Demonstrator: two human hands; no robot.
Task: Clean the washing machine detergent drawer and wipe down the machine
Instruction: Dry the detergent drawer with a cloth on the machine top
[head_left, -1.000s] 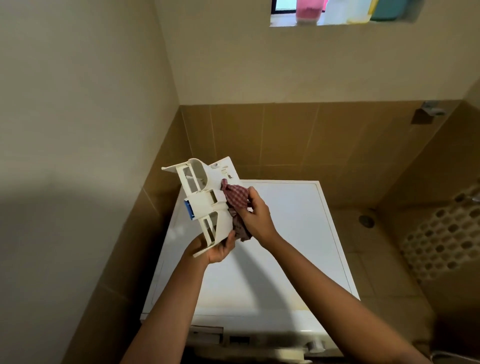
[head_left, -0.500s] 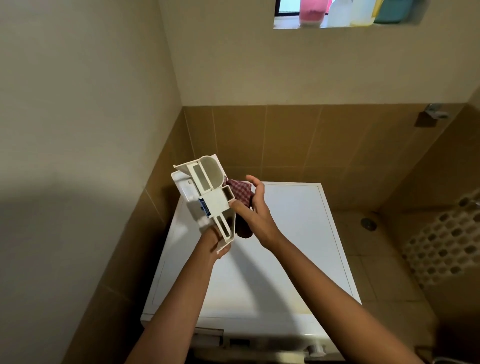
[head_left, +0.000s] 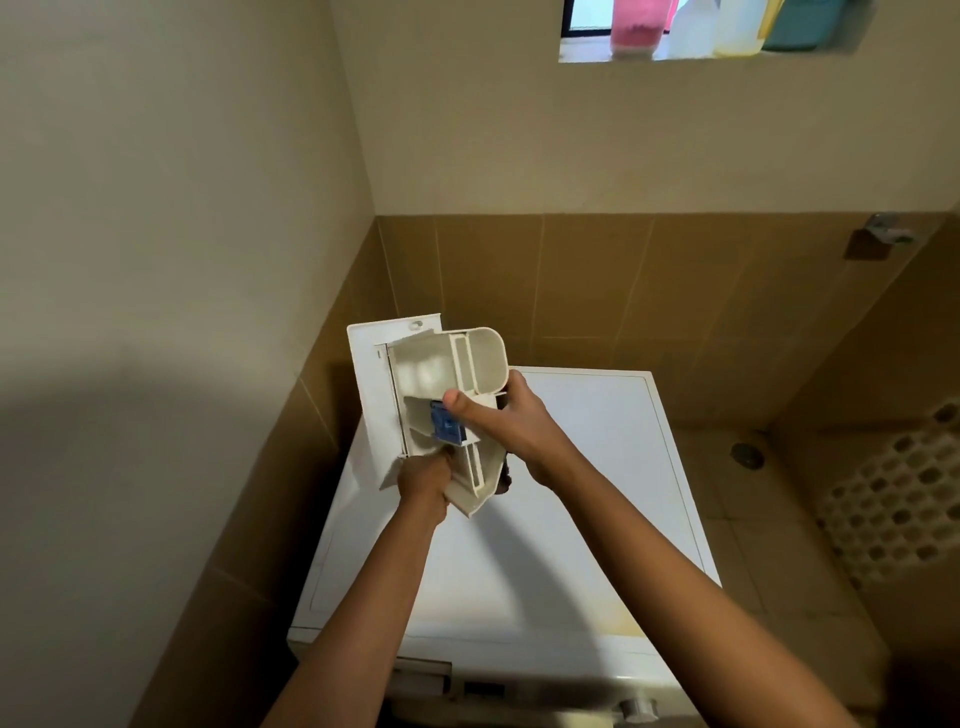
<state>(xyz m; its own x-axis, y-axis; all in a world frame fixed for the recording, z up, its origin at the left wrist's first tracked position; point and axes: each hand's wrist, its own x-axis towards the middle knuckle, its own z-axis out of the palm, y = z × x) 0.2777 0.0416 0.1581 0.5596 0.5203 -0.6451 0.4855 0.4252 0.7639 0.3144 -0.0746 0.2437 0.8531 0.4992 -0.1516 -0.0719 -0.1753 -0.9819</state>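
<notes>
Wondering what was around the washer in the head view, and what got in the way? (OP)

Reply: The washing machine (head_left: 571, 493) was wedged into a tiled corner, tight to the left wall. Both hands held the detergent drawer (head_left: 426, 374) up in the air over the back left of the lid. It stood roughly on end and wasn't touching the lid. Up on the window ledge were a pink bottle (head_left: 636, 26), a pale one (head_left: 691, 31) and something teal (head_left: 800, 26). To the right were a floor drain (head_left: 747, 454) and a white holey basket (head_left: 893, 509), well apart from the machine.

OP: And the grip?

Reply: The left hand (head_left: 423, 475) had its fingers wrapped round the drawer's bottom end. The right hand (head_left: 511, 423) clamped the middle, with its thumb lying across the blue insert (head_left: 447, 423) and its fingers curled round the back.

OP: Anything you couldn't make out?

Reply: Plenty, tbh. The right-hand fingers were out of sight behind the drawer. A dark scrap (head_left: 503, 470) poked out under that palm. It looked like cloth, but I couldn't tell if the hand had hold of it. The forearms covered a good part of the lid. The machine's front was cut off at the bottom edge, so only a knob (head_left: 636, 709) and a dark slot (head_left: 421, 675) showed. The bottles lost their tops to the frame edge, and the basket was cropped on the right.
</notes>
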